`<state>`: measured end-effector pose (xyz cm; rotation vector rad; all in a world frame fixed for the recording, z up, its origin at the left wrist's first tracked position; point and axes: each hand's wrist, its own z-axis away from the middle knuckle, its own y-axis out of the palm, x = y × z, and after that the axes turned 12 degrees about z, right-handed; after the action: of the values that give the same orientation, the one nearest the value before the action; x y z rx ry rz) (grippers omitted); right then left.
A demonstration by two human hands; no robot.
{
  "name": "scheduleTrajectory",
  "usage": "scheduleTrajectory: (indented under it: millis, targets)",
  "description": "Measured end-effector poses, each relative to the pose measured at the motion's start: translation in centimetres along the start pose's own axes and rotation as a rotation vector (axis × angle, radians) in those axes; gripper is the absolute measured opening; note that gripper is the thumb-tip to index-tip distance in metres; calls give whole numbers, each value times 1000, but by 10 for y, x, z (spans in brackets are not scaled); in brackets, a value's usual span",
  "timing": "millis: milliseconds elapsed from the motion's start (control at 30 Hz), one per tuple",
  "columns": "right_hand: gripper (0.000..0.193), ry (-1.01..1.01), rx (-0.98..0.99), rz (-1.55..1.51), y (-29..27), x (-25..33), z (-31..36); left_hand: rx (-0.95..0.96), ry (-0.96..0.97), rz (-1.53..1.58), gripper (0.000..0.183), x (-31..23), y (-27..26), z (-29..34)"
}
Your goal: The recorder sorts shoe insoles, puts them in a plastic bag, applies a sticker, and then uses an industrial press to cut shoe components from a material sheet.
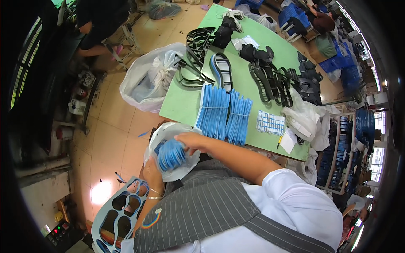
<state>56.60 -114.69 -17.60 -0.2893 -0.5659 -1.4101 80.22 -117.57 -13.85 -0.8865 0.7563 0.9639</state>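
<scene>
A white plastic bag (158, 134) is held in front of my body, at the near edge of the green table. Inside it sits a bundle of thin blue sole-shaped pieces (171, 155), fanned at the top. My left hand (152, 173) grips the bag's left side, its fingers partly hidden by plastic. Over the bag's right rim reaches my right hand (190, 141), its fingers curled at the edge of the blue bundle; their tips are partly hidden. Just beyond, two tied stacks of similar blue pieces (213, 113) stand side by side on the table.
Black sole frames (262, 80) and a blue-edged sole (221, 69) lie on the green table (181, 99). A label sheet (270, 123) and yellow pen (279, 142) are at right. A large white bag (137, 80) stands left; a cut-out blue sheet (103, 225) is beside me. Another person is far left.
</scene>
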Motion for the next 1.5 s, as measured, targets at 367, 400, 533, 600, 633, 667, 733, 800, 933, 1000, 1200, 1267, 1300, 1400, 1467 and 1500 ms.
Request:
scheduleTrajectory:
  millis: [367, 400, 533, 600, 633, 667, 733, 800, 933, 1000, 1200, 1267, 1300, 1400, 1467, 1500]
  targets:
    - [114, 307, -1058, 196, -97, -120, -57, -233, 12, -67, 43, 0, 0, 35]
    - [119, 288, -1109, 166, -94, -114, -56, -205, 49, -41, 43, 2, -3, 35]
    - [112, 170, -1119, 90, -101, -121, -40, -164, 32, -42, 43, 20, -4, 40]
    - [103, 19, -1068, -49, -113, -142, -23, -142, 0, -28, 43, 9, 4, 44]
    - [97, -83, -1020, -120, -118, -154, -12, -129, -2, -12, 43, 3, 9, 43]
    - [94, -108, -786, -223, -122, -148, 12, -134, -9, 2, 42, 0, 9, 44]
    - [91, -342, -353, -573, -125, -133, 65, -148, -66, -14, 42, -3, 10, 44]
    - [91, -338, -117, -426, -118, -104, 104, -116, -36, 31, 43, 3, 17, 37]
    - [94, -218, 287, 88, -77, -54, 108, -66, -63, 59, 43, 18, 17, 30]
    - [89, -157, 318, 349, -51, -61, 72, -34, -152, 196, 42, 21, 17, 27]
    - [86, -166, -28, 724, 1, -82, -9, -43, -197, 289, 43, 5, 5, 32]
    - [74, -23, 242, -35, 24, -42, 11, -64, -159, 105, 42, 3, -9, 33]
    - [68, -80, 230, -180, 32, -38, 11, -73, -110, -77, 42, 1, -14, 30]
    - [60, -419, 6, -210, 28, -64, -3, -158, 162, -351, 34, 33, -48, 20]
    - [71, -502, -662, 217, 4, -68, 4, -191, 430, -580, 31, 31, -62, 14]
    - [82, -379, -986, 433, -19, -92, -4, -200, 191, -122, 31, -9, -55, 18]
